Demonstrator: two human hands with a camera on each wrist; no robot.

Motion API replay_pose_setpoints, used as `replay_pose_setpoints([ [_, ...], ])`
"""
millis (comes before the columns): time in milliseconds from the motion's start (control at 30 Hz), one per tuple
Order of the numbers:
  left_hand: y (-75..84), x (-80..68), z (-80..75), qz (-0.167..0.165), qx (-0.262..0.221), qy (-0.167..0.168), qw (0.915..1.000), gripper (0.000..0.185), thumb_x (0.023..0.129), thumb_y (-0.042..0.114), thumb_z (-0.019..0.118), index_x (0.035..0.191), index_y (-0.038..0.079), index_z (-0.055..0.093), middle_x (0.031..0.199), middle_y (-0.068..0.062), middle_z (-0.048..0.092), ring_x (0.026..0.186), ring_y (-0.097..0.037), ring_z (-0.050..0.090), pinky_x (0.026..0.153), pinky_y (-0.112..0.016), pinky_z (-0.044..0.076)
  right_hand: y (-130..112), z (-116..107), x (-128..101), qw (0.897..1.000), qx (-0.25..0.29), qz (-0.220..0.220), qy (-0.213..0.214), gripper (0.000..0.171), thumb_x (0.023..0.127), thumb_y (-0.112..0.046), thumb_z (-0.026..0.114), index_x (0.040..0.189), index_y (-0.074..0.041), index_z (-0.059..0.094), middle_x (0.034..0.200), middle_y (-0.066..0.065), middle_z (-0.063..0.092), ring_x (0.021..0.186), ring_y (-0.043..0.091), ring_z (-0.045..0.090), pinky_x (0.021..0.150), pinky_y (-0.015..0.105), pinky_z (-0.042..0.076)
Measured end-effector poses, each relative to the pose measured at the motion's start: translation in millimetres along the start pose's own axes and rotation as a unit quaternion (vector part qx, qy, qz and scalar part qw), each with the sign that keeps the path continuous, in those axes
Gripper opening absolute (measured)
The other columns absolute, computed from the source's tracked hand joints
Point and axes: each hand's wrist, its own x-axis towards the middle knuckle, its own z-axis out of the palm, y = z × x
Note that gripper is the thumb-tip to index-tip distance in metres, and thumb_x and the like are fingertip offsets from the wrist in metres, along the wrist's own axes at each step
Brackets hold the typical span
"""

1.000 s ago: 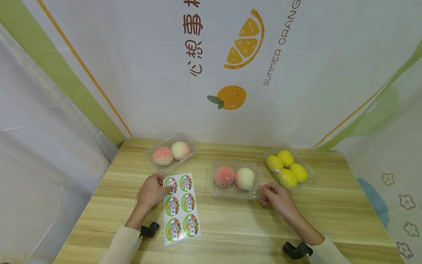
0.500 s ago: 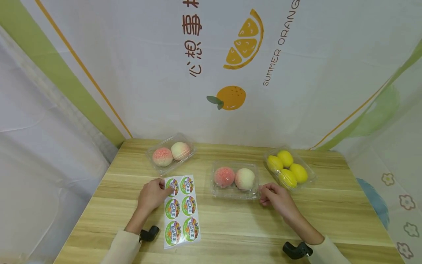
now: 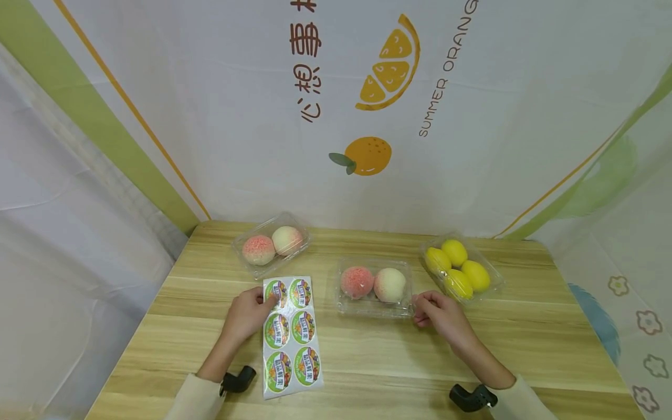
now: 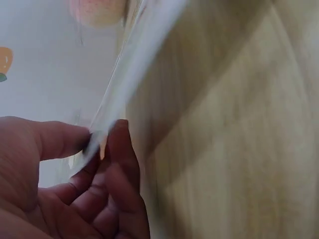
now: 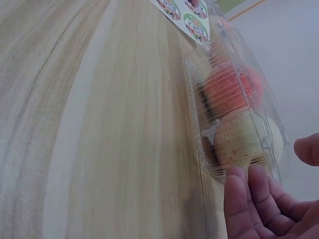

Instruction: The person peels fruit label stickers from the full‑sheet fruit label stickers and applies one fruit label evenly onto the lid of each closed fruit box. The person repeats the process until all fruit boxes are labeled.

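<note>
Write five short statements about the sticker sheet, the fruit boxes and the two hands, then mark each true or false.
1. The left hand pinches the sticker sheet. True.
2. The sheet shows six round stickers. True.
3. The right hand holds a lemon. False: it touches the corner of the middle peach box.
4. The lemon box holds two lemons. False: four.
5. A second peach box sits beyond the sheet. True.

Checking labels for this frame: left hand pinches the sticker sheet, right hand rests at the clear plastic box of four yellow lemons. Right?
Not quite. The right hand rests at the corner of the clear plastic box holding two pink peaches, not the clear box of yellow lemons, which sits untouched beyond it. The head view shows this. The left hand does pinch the white sheet of round stickers.
</note>
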Motion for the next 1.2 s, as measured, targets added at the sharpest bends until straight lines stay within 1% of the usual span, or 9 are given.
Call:
replay_pose_setpoints([
  [33,6.9,-2.3,-1.0,-0.016,-0.016,-0.004,0.9997,0.039,0.106,0.027,0.07,0.114,-0.01,0.076,0.079,-0.009,0.076,0.064,-0.021,0.069,0.058,-0.034,0.052,0,0,0,1.0,0.002,0.0,0.0,0.028,0.111,-0.021,0.066,0.111,0.006,0.068,0.088,0.01,0.068,0.083,0.024,0.072,0.075,0.031,0.063],
  [133,11.8,-3.2,0.4,-0.052,-0.072,-0.015,0.9959,0.038,0.11,0.025,0.067,0.122,-0.01,0.074,0.083,-0.01,0.077,0.066,-0.021,0.072,0.06,-0.032,0.055,0,0,1,1.0,0.008,0.002,0.003,0.027,0.111,-0.021,0.066,0.111,0.006,0.068,0.088,0.01,0.068,0.082,0.023,0.072,0.075,0.031,0.063],
  [300,12.4,-4.2,3.4,-0.102,-0.176,-0.043,0.9782,0.038,0.113,0.019,0.06,0.132,-0.013,0.066,0.09,-0.015,0.078,0.07,-0.025,0.076,0.06,-0.032,0.061,-1,2,3,1.0,0.014,0.005,0.008,0.025,0.112,-0.018,0.064,0.11,0.007,0.068,0.087,0.01,0.068,0.081,0.022,0.07,0.074,0.03,0.063],
  [367,12.2,-4.5,4.3,-0.109,-0.195,-0.049,0.9735,0.039,0.113,0.019,0.058,0.133,-0.014,0.064,0.092,-0.016,0.078,0.072,-0.025,0.077,0.06,-0.032,0.061,-1,2,3,1.0,0.015,0.005,0.008,0.025,0.111,-0.017,0.064,0.111,0.007,0.069,0.087,0.01,0.068,0.082,0.021,0.07,0.074,0.029,0.063],
  [467,11.8,-5.1,5.0,-0.117,-0.205,-0.052,0.9703,0.037,0.113,0.017,0.058,0.132,-0.014,0.065,0.094,-0.017,0.078,0.073,-0.026,0.077,0.061,-0.032,0.062,0,2,4,1.0,0.016,0.004,0.003,0.024,0.111,-0.015,0.064,0.115,0.008,0.069,0.089,0.009,0.068,0.082,0.02,0.069,0.073,0.029,0.063],
  [700,12.9,-5.8,9.4,-0.111,-0.207,-0.037,0.9714,0.034,0.112,0.017,0.062,0.13,-0.011,0.067,0.091,-0.015,0.078,0.071,-0.025,0.075,0.059,-0.029,0.058,1,2,5,1.0,0.019,0.005,0.004,0.026,0.11,-0.012,0.062,0.12,0.011,0.069,0.09,0.01,0.069,0.081,0.019,0.069,0.073,0.029,0.063],
  [933,24.6,-4.8,13.0,-0.108,-0.214,-0.023,0.9706,0.036,0.112,0.025,0.065,0.12,-0.01,0.072,0.089,-0.014,0.078,0.07,-0.023,0.074,0.062,-0.03,0.057,0,2,4,1.0,0.018,0.006,0.001,0.027,0.111,-0.012,0.062,0.123,0.012,0.068,0.09,0.009,0.069,0.082,0.019,0.069,0.073,0.028,0.062],
  [1067,26.6,-3.9,16.6,-0.117,-0.223,-0.038,0.967,0.037,0.112,0.025,0.065,0.119,-0.011,0.071,0.09,-0.013,0.077,0.07,-0.022,0.073,0.062,-0.03,0.058,1,2,5,1.0,0.021,0.007,0.002,0.027,0.111,-0.012,0.063,0.123,0.012,0.068,0.089,0.008,0.069,0.081,0.019,0.069,0.073,0.029,0.062],
  [1200,24.0,-4.5,20.4,-0.128,-0.239,-0.069,0.96,0.036,0.11,0.023,0.068,0.123,-0.011,0.069,0.092,-0.013,0.077,0.073,-0.022,0.074,0.062,-0.03,0.06,1,2,5,1.0,0.024,0.007,0.002,0.027,0.111,-0.012,0.063,0.122,0.012,0.068,0.089,0.008,0.068,0.081,0.019,0.069,0.073,0.029,0.062],
])
